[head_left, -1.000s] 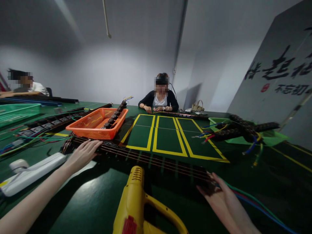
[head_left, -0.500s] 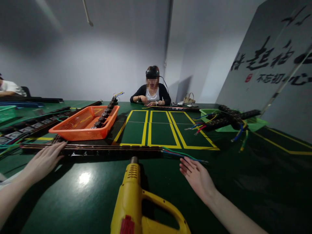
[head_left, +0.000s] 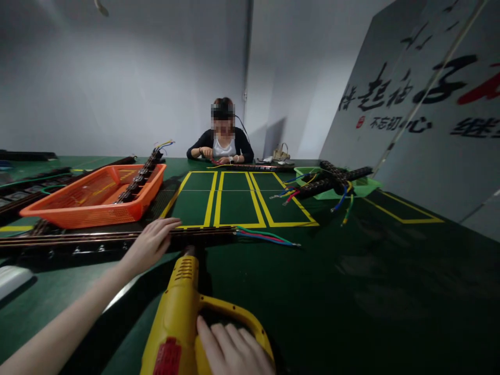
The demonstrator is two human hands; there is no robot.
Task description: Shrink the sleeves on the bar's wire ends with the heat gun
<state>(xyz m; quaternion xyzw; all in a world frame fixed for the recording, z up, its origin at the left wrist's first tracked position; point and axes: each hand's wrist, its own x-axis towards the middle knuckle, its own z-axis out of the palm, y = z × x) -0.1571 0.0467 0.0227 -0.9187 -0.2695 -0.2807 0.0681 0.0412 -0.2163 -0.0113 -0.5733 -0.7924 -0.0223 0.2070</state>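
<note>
L hand [head_left: 151,244] lies unclenched on long blk. assy [head_left: 94,245], prob. to steady it. R hand [head_left: 234,350] is at heat gun [head_left: 175,307]; can't tell if gripping.

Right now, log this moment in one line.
left hand: at dark bar | right hand: at yellow heat gun | colored wires: from bar's right end | orange basket: beyond bar
</note>
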